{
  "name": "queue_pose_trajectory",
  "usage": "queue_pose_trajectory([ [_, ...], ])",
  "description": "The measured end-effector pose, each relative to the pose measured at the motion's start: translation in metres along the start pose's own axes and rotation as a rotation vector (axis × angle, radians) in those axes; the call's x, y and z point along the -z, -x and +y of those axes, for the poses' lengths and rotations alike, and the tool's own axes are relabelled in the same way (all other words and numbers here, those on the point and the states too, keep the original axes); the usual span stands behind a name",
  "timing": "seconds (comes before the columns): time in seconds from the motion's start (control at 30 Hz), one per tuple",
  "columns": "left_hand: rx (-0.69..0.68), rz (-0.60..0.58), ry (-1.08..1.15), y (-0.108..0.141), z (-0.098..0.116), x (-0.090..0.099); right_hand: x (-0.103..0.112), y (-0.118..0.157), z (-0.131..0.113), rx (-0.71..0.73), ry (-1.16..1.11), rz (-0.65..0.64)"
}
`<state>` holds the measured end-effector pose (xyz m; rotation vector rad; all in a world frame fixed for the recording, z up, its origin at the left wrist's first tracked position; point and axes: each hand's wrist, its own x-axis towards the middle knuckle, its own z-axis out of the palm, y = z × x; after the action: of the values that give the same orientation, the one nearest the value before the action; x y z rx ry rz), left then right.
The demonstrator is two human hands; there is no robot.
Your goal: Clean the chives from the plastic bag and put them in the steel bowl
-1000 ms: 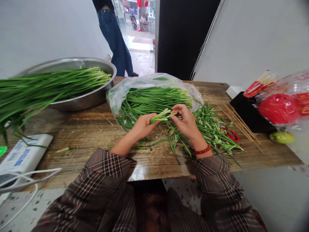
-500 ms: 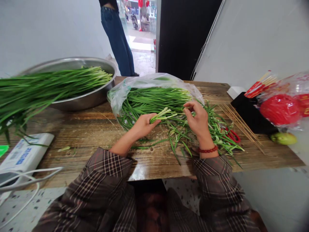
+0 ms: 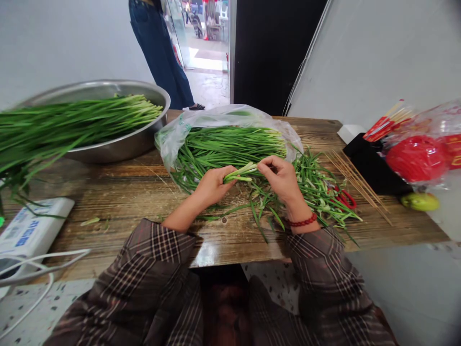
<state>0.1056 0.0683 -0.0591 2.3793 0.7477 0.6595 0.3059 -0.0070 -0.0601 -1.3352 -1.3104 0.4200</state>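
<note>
My left hand [image 3: 213, 185] is closed around a small bunch of garlic chives [image 3: 242, 172], their pale stem ends pointing right. At those ends, my right hand [image 3: 281, 177] pinches with thumb and forefinger, touching the tip of a stem. Behind both hands, a large heap of garlic chives [image 3: 230, 146] lies in an open clear plastic bag [image 3: 168, 144]. Loose trimmings and leaves [image 3: 320, 192] are scattered under and to the right of my right hand. Red-handled scissors [image 3: 346, 198] lie partly buried in them.
A steel basin [image 3: 118, 149] full of chives stands at the left, leaves hanging over its rim. A white box [image 3: 46, 223] and cables lie at front left. Bamboo skewers [image 3: 360, 185], a black holder [image 3: 374, 173] and a red bundle [image 3: 416, 158] are right. A person [image 3: 158, 53] stands behind the table.
My right hand has moved left and slightly down to the stem ends of the bunch in my left hand. The view has shifted slightly; the person behind appears farther left.
</note>
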Motion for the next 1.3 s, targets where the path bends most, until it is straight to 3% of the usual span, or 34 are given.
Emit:
queue_pose_trajectory([
  [0.13,0.04,0.091,0.029,-0.001,-0.002,0.001,0.022,-0.009,0.006,-0.105,-0.257,0.36],
  [0.23,0.088,0.214,0.08,-0.002,0.0,0.005,0.04,-0.013,0.009,-0.113,-0.304,0.451],
  [0.3,0.106,0.265,0.107,-0.002,0.002,0.007,0.043,-0.012,0.009,-0.08,-0.173,0.369],
  [0.47,0.155,0.363,0.1,-0.002,0.002,0.007,0.034,-0.006,0.009,0.054,0.429,-0.11],
  [0.53,0.157,0.415,0.076,-0.002,0.001,0.006,0.032,-0.004,0.011,0.067,0.605,-0.239],
  [0.7,0.081,0.425,0.064,-0.002,0.0,0.003,0.034,-0.002,0.017,0.086,0.878,-0.322],
  [0.77,0.032,0.419,0.063,-0.002,0.0,0.003,0.033,-0.003,0.017,0.095,0.84,-0.291],
  [0.87,-0.034,0.444,0.055,-0.001,0.002,0.003,0.028,-0.003,0.013,0.1,0.575,-0.237],
  [0.97,-0.105,0.487,0.054,0.0,0.008,0.004,0.021,-0.001,0.007,0.098,0.314,-0.243],
  [1.07,-0.143,0.538,-0.009,0.002,0.013,0.005,0.015,0.001,0.002,0.098,0.224,-0.265],
  [1.17,-0.111,0.587,-0.039,0.003,0.014,0.006,0.012,0.003,-0.001,0.064,0.17,-0.264],
  [1.3,0.002,0.612,0.088,0.003,0.012,0.006,0.015,0.003,0.001,0.02,0.142,-0.208],
])
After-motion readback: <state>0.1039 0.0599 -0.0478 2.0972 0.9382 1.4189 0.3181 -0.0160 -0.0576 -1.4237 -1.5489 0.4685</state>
